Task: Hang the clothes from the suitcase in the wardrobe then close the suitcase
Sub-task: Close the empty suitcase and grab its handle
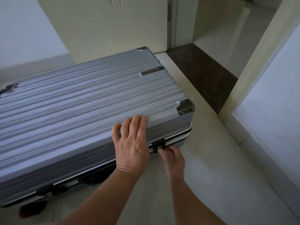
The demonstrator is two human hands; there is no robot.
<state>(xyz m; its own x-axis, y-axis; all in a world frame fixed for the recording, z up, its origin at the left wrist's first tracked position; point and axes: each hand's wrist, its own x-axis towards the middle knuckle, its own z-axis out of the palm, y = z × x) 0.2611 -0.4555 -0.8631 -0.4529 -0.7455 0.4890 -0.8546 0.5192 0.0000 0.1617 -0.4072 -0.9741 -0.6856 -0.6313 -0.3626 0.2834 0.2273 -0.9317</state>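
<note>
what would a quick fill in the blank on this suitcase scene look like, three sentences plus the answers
1. The silver suitcase lies flat on the pale ____.
2. The left hand rests on its ribbed ____.
3. The right hand pinches the ____ latch on its side.

Missing words: floor; lid; black
</note>
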